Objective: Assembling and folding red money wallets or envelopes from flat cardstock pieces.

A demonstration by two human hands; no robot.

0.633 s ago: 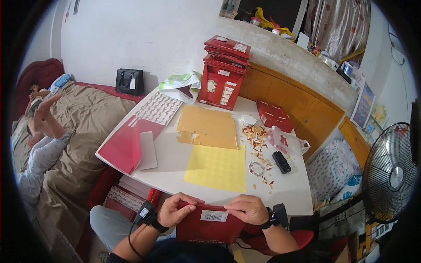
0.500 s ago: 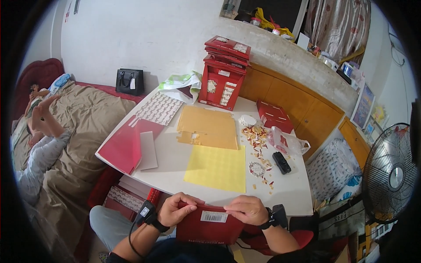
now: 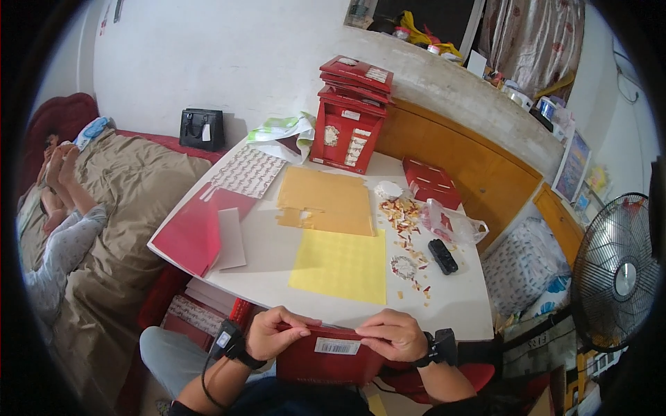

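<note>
Pinching its top edge near both ends, left hand (image 3: pixel 277 333) and right hand (image 3: pixel 393 335) hold dark-red package (image 3: pixel 326 367) above lap; white barcode label (image 3: pixel 338 346) uppermost, upper corners covered by hands. Beyond: yellow sheet (image 3: pixel 338 267), white table (image 3: pixel 260 283).

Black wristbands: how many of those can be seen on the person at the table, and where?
2: one black wristband just behind the left hand, and a second black wristband just behind the right hand. No others show; some could be hidden.
</note>
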